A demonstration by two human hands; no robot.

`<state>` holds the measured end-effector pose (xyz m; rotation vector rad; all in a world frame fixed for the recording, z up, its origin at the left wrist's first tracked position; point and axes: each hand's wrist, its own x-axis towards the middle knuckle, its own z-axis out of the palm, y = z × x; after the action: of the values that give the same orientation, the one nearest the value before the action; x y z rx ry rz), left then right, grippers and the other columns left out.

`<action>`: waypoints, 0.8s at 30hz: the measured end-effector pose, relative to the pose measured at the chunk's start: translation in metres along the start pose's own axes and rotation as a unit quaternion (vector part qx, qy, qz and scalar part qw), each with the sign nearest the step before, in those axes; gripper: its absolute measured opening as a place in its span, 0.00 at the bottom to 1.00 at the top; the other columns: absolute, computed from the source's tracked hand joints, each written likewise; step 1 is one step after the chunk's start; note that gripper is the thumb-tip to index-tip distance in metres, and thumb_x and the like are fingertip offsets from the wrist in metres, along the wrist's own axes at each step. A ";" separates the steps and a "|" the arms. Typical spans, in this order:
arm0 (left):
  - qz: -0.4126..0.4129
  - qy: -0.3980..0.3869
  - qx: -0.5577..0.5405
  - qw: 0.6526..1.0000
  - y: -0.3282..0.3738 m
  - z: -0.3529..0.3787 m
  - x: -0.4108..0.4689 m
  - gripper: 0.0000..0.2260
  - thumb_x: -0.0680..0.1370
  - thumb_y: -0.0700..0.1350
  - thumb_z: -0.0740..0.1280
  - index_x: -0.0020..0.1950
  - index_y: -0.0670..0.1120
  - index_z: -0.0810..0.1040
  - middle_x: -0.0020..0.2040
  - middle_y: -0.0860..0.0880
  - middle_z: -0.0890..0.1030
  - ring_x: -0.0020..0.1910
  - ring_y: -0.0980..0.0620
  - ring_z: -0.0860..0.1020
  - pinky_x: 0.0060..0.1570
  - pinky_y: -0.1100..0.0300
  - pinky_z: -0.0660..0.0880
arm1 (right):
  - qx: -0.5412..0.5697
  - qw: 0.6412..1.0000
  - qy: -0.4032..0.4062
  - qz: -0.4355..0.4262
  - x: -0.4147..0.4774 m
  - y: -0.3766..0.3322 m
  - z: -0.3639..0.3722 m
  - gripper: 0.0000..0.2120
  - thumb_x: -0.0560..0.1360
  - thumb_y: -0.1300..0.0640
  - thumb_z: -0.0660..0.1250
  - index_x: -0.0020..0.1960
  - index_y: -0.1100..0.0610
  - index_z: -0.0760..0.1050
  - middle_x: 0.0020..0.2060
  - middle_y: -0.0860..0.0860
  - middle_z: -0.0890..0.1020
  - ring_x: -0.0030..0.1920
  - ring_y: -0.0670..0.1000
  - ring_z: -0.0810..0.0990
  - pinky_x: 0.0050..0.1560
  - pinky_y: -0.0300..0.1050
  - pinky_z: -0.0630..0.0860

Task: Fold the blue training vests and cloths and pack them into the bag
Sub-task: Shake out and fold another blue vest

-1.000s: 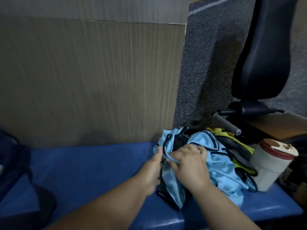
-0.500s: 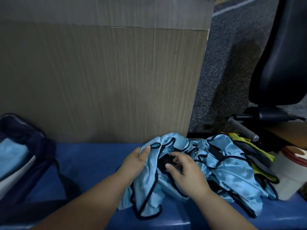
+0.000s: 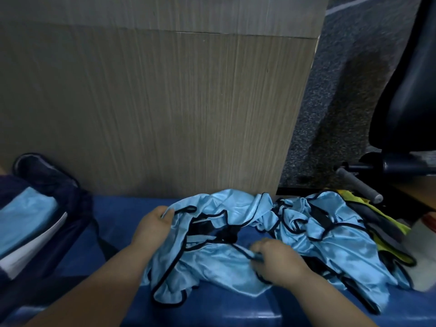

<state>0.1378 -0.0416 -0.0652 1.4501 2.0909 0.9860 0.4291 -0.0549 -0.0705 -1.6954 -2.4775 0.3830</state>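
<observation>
A wood-grain panel (image 3: 153, 102) fills the upper left of the frame above a blue padded surface (image 3: 122, 223). Crumpled blue training vests (image 3: 212, 263) sprawl across the lower centre and right, with a yellow vest (image 3: 387, 223) touching them at the far right. An open dark bag (image 3: 59, 192) sits at the left edge with a blue cloth (image 3: 26, 213) inside. The left hand (image 3: 151, 230) curls its fingers around one vest's edge, and the right hand (image 3: 278, 263) pinches the black trim.

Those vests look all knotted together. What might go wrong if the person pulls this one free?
The blue vest that the left hand and right hand grip runs into the heap of vests beside it, so a pull may drag those along, the yellow vest too. The heap reaches the white container at the right end of the bench; a hard tug might tip it.
</observation>
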 end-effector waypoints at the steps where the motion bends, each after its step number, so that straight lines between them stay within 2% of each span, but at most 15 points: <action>1: -0.010 0.007 -0.012 1.000 0.000 -0.001 0.001 0.15 0.83 0.54 0.55 0.51 0.47 0.77 0.47 0.48 0.80 0.45 0.50 0.77 0.45 0.55 0.71 | 0.010 0.998 0.058 0.033 0.000 -0.001 -0.003 0.07 0.76 0.51 0.66 0.53 0.49 0.78 0.49 0.48 0.77 0.49 0.50 0.78 0.48 0.43 0.74; 3: -0.027 0.011 -0.030 0.999 0.000 -0.002 0.001 0.17 0.83 0.54 0.54 0.51 0.46 0.77 0.47 0.48 0.79 0.47 0.49 0.76 0.46 0.55 0.70 | 0.072 0.973 0.191 0.108 0.002 0.001 -0.013 0.07 0.76 0.56 0.64 0.53 0.51 0.77 0.48 0.50 0.78 0.47 0.53 0.79 0.44 0.44 0.73; 5: -0.036 0.006 -0.039 0.999 0.000 0.000 0.001 0.18 0.84 0.54 0.52 0.52 0.45 0.77 0.48 0.48 0.78 0.48 0.49 0.75 0.47 0.55 0.68 | 0.167 0.925 0.296 0.168 0.004 0.008 -0.022 0.10 0.75 0.62 0.63 0.55 0.53 0.77 0.46 0.53 0.80 0.43 0.54 0.77 0.41 0.45 0.71; 8: -0.036 -0.001 -0.049 0.998 0.002 0.003 -0.001 0.17 0.84 0.53 0.52 0.52 0.45 0.76 0.49 0.48 0.77 0.48 0.49 0.74 0.48 0.56 0.67 | 0.313 0.840 0.370 0.243 0.008 0.018 -0.033 0.14 0.74 0.65 0.60 0.57 0.54 0.76 0.43 0.55 0.80 0.41 0.56 0.76 0.41 0.46 0.69; 10: -0.042 -0.011 -0.060 0.997 0.003 0.005 -0.002 0.16 0.84 0.53 0.53 0.52 0.45 0.76 0.50 0.47 0.77 0.51 0.48 0.75 0.49 0.56 0.68 | 0.360 0.810 0.388 0.254 0.009 0.024 -0.038 0.17 0.74 0.67 0.60 0.60 0.55 0.74 0.52 0.56 0.79 0.48 0.56 0.76 0.46 0.44 0.67; 12: -0.048 -0.025 -0.074 0.996 0.003 0.008 -0.003 0.14 0.84 0.53 0.54 0.53 0.47 0.75 0.51 0.48 0.78 0.53 0.47 0.76 0.52 0.55 0.70 | 0.335 0.834 0.380 0.218 0.007 0.020 -0.039 0.20 0.73 0.67 0.61 0.63 0.54 0.73 0.61 0.55 0.73 0.57 0.56 0.74 0.54 0.46 0.68; 13: -0.049 -0.034 -0.091 0.994 0.005 0.010 -0.005 0.14 0.84 0.53 0.54 0.53 0.47 0.75 0.52 0.48 0.78 0.54 0.47 0.76 0.55 0.55 0.71 | 0.272 0.861 0.392 0.178 0.007 0.017 -0.037 0.21 0.72 0.67 0.62 0.62 0.54 0.75 0.62 0.54 0.73 0.60 0.57 0.74 0.58 0.49 0.70; 15: -0.049 -0.055 -0.148 0.986 0.009 0.013 -0.010 0.13 0.83 0.54 0.55 0.55 0.49 0.76 0.54 0.49 0.79 0.56 0.48 0.77 0.62 0.51 0.72 | 0.124 0.896 0.420 0.078 0.009 0.011 -0.027 0.17 0.68 0.61 0.65 0.56 0.54 0.80 0.58 0.54 0.78 0.63 0.59 0.74 0.64 0.55 0.70; 17: -0.052 -0.086 -0.223 0.970 0.017 0.015 -0.018 0.12 0.83 0.54 0.57 0.56 0.51 0.77 0.56 0.50 0.80 0.56 0.50 0.78 0.64 0.48 0.72 | 0.101 0.927 0.362 -0.006 0.010 0.001 -0.018 0.11 0.70 0.56 0.68 0.51 0.53 0.83 0.50 0.50 0.82 0.58 0.55 0.77 0.61 0.48 0.71; 19: -0.049 -0.122 -0.277 0.952 0.029 0.014 -0.026 0.12 0.83 0.54 0.58 0.57 0.51 0.79 0.55 0.50 0.82 0.56 0.50 0.80 0.64 0.48 0.73 | 0.149 0.961 0.229 -0.045 0.007 -0.016 -0.009 0.08 0.74 0.50 0.71 0.51 0.50 0.83 0.46 0.45 0.82 0.53 0.48 0.77 0.55 0.38 0.70; 20: -0.045 -0.141 -0.302 0.942 0.036 0.013 -0.030 0.12 0.83 0.53 0.59 0.57 0.51 0.79 0.54 0.50 0.83 0.55 0.49 0.81 0.64 0.48 0.73 | 0.178 0.968 0.166 -0.050 0.006 -0.023 -0.004 0.10 0.75 0.46 0.70 0.52 0.49 0.83 0.45 0.43 0.82 0.51 0.45 0.78 0.53 0.36 0.71; 22: -0.031 -0.190 -0.348 0.917 0.050 0.011 -0.038 0.12 0.83 0.51 0.60 0.58 0.48 0.80 0.54 0.47 0.84 0.55 0.47 0.82 0.63 0.46 0.74 | 0.304 0.950 0.065 -0.016 0.004 -0.036 0.003 0.16 0.74 0.42 0.69 0.56 0.50 0.80 0.45 0.44 0.83 0.47 0.43 0.80 0.52 0.38 0.76; 24: -0.015 -0.273 -0.378 0.885 0.061 0.009 -0.048 0.14 0.82 0.49 0.60 0.63 0.45 0.78 0.56 0.45 0.84 0.57 0.46 0.81 0.62 0.48 0.76 | 0.462 0.887 0.023 0.019 0.005 -0.044 0.006 0.18 0.72 0.43 0.70 0.57 0.52 0.78 0.47 0.49 0.85 0.49 0.46 0.83 0.57 0.46 0.79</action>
<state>0.2007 -0.0700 -0.0286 1.0906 1.1217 1.0512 0.3859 -0.0659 -0.0640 -1.2782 -1.7154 1.2521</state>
